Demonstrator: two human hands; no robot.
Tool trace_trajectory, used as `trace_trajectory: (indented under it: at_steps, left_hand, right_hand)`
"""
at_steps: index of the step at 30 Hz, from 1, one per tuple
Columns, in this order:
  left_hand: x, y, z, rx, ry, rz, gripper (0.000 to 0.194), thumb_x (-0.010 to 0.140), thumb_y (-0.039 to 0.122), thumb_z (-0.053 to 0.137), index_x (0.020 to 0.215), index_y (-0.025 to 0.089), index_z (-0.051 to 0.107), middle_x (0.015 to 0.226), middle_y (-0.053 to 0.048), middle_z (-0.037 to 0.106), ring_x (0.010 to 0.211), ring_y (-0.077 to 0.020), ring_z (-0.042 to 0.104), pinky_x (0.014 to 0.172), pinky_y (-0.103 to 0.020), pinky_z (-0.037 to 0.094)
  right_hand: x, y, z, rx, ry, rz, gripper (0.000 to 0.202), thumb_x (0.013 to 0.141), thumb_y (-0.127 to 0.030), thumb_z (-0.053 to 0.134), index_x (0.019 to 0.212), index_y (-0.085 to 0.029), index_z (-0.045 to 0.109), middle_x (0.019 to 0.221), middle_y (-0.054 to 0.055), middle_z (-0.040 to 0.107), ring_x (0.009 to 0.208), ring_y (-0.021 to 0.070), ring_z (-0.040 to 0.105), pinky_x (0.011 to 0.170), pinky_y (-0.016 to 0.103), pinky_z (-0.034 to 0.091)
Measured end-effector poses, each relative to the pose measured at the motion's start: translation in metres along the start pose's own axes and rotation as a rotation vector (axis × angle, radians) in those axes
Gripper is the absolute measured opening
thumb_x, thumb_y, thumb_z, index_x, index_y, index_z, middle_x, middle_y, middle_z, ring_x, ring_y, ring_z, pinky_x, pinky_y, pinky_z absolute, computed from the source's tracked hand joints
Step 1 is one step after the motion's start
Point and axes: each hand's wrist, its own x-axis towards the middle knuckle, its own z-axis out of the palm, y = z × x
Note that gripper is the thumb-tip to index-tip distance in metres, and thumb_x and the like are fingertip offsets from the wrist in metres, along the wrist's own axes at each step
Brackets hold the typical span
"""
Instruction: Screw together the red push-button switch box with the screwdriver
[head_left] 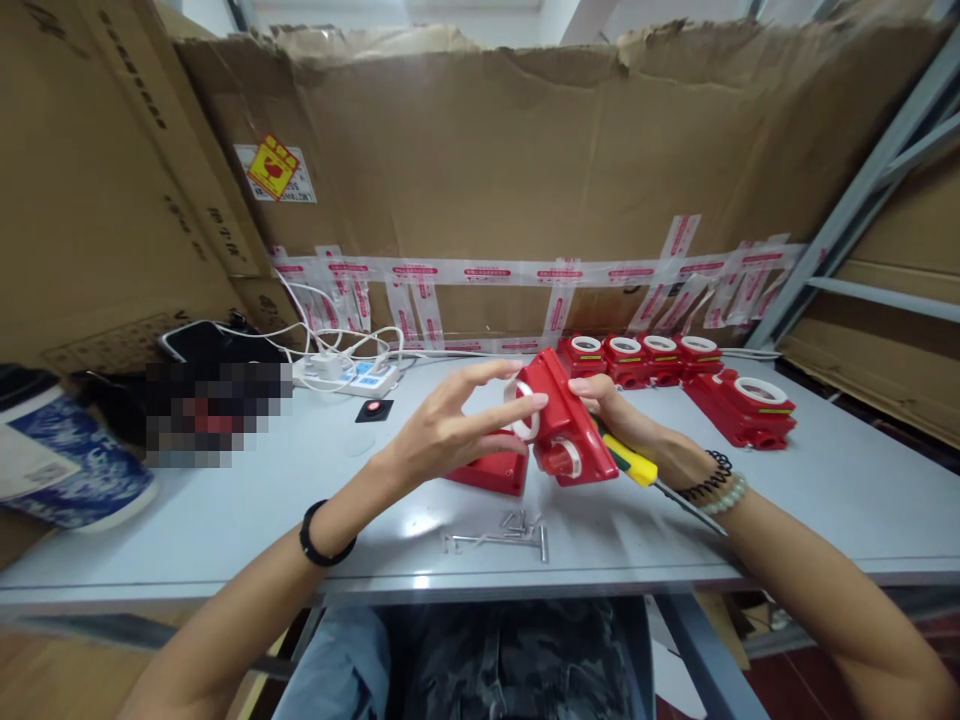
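A red box-shaped housing is held tilted above the table by my right hand. In the same hand lies a screwdriver with a yellow and green handle, its shaft pointing down past my wrist. My left hand reaches in from the left, thumb and fingers closed on the white ring at the housing's face. Another white-rimmed opening shows lower on the housing. Partly covered by my left hand, a flat red part lies on the table behind.
Near the front edge lie a T-handled wrench and several small screws. Several red housings with white rings stand at the back right, one larger housing nearer. A power strip and a patterned cup are left.
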Motion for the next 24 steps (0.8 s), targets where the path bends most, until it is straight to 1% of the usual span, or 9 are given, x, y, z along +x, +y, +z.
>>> trace_trajectory:
  at_steps: [2, 4, 8, 11, 14, 16, 18, 21, 24]
  left_hand:
    - [0.0, 0.0, 0.003, 0.031, 0.007, -0.036, 0.04, 0.091, 0.036, 0.056, 0.129, 0.023, 0.048, 0.115, -0.011, 0.055, 0.101, -0.0209, 0.059, 0.084, -0.038, 0.054]
    - [-0.001, 0.0, 0.006, 0.013, -0.003, -0.067, 0.042, 0.095, 0.034, 0.05, 0.134, 0.021, 0.041, 0.11, -0.011, 0.056, 0.098, -0.0204, 0.059, 0.081, -0.036, 0.054]
    - [-0.002, 0.002, 0.009, 0.019, -0.026, -0.064, 0.045, 0.097, 0.032, 0.045, 0.138, 0.019, 0.032, 0.113, -0.014, 0.056, 0.101, -0.0228, 0.057, 0.08, -0.037, 0.052]
    - [-0.001, 0.0, 0.009, 0.039, -0.012, -0.051, 0.044, 0.097, 0.032, 0.044, 0.138, 0.02, 0.031, 0.12, -0.016, 0.052, 0.108, -0.0255, 0.054, 0.084, -0.041, 0.05]
    - [-0.001, -0.004, 0.008, -0.045, -0.011, -0.046, 0.043, 0.098, 0.033, 0.041, 0.138, 0.022, 0.03, 0.133, -0.019, 0.044, 0.121, -0.0286, 0.048, 0.09, -0.047, 0.049]
    - [-0.002, -0.007, 0.007, -0.107, -0.026, -0.052, 0.044, 0.098, 0.034, 0.041, 0.139, 0.023, 0.029, 0.136, -0.019, 0.044, 0.125, -0.0287, 0.046, 0.092, -0.048, 0.048]
    - [-0.003, -0.008, 0.005, -0.142, -0.049, -0.041, 0.043, 0.098, 0.033, 0.041, 0.139, 0.022, 0.03, 0.133, -0.019, 0.046, 0.122, -0.0272, 0.049, 0.092, -0.046, 0.049]
    - [-0.003, -0.008, 0.004, -0.151, -0.063, -0.008, 0.04, 0.099, 0.032, 0.039, 0.137, 0.022, 0.034, 0.129, -0.018, 0.048, 0.116, -0.0248, 0.053, 0.089, -0.043, 0.051]
    - [-0.002, -0.005, 0.004, -0.136, -0.024, 0.022, 0.041, 0.099, 0.035, 0.037, 0.138, 0.022, 0.033, 0.123, -0.016, 0.048, 0.108, -0.0225, 0.055, 0.085, -0.04, 0.053]
  right_hand:
    - [0.002, 0.001, 0.001, 0.099, -0.008, 0.065, 0.058, 0.077, -0.071, 0.038, 0.07, -0.018, 0.059, 0.046, -0.001, 0.054, 0.036, 0.0095, 0.043, 0.037, 0.022, 0.039]
    - [0.004, 0.005, 0.0, 0.145, 0.012, 0.088, 0.056, 0.075, -0.071, 0.042, 0.066, -0.018, 0.057, 0.047, -0.001, 0.053, 0.036, 0.009, 0.042, 0.034, 0.022, 0.036]
    - [0.004, 0.011, -0.001, 0.147, 0.025, 0.104, 0.056, 0.07, -0.074, 0.046, 0.062, -0.018, 0.053, 0.048, -0.002, 0.049, 0.036, 0.008, 0.04, 0.03, 0.02, 0.029]
    - [0.001, 0.01, 0.003, 0.091, -0.017, 0.136, 0.06, 0.07, -0.076, 0.044, 0.063, -0.017, 0.054, 0.049, -0.002, 0.049, 0.039, 0.0076, 0.041, 0.03, 0.017, 0.026]
    - [-0.002, 0.006, 0.008, 0.073, -0.047, 0.111, 0.058, 0.071, -0.072, 0.046, 0.062, -0.016, 0.055, 0.05, 0.0, 0.051, 0.042, 0.0077, 0.043, 0.032, 0.016, 0.027]
    - [-0.003, 0.004, 0.01, 0.076, -0.047, 0.095, 0.057, 0.073, -0.071, 0.047, 0.061, -0.016, 0.055, 0.052, 0.0, 0.052, 0.043, 0.0074, 0.043, 0.033, 0.017, 0.028]
    - [-0.002, 0.004, 0.011, 0.055, -0.062, 0.087, 0.058, 0.075, -0.072, 0.045, 0.062, -0.016, 0.055, 0.053, 0.0, 0.053, 0.043, 0.0074, 0.044, 0.034, 0.017, 0.03]
    - [-0.001, 0.006, 0.011, -0.005, -0.088, 0.046, 0.057, 0.079, -0.07, 0.044, 0.066, -0.017, 0.057, 0.052, -0.001, 0.05, 0.041, 0.0072, 0.041, 0.034, 0.018, 0.03]
    - [-0.001, 0.01, 0.011, -0.05, -0.089, 0.003, 0.052, 0.082, -0.066, 0.045, 0.074, -0.017, 0.059, 0.055, -0.001, 0.051, 0.043, 0.0077, 0.042, 0.036, 0.02, 0.034]
